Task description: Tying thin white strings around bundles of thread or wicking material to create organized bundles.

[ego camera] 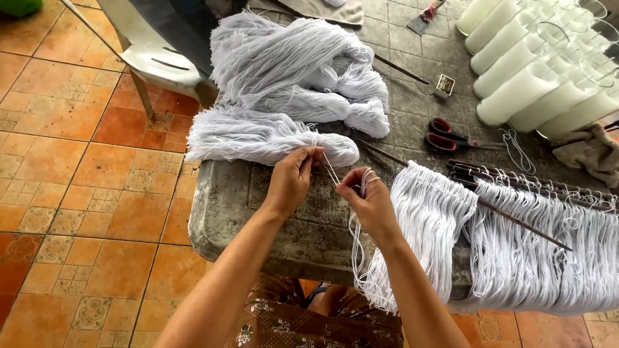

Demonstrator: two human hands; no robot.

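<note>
The left hand (290, 180) has its grip pinched tight on a thin white string (331, 171), at the near edge of a heap of white string bundles (290, 96). The string runs taut to the right hand (367, 201), whose grip is also clenched on it, with loose strands hanging below. Both work over a worn grey stone surface (238, 206) above an orange tiled floor (77, 167). Farther right lie red-handled scissors (448, 136), strings hung on rods (516, 245), and white candles (529, 71) far right.
</note>
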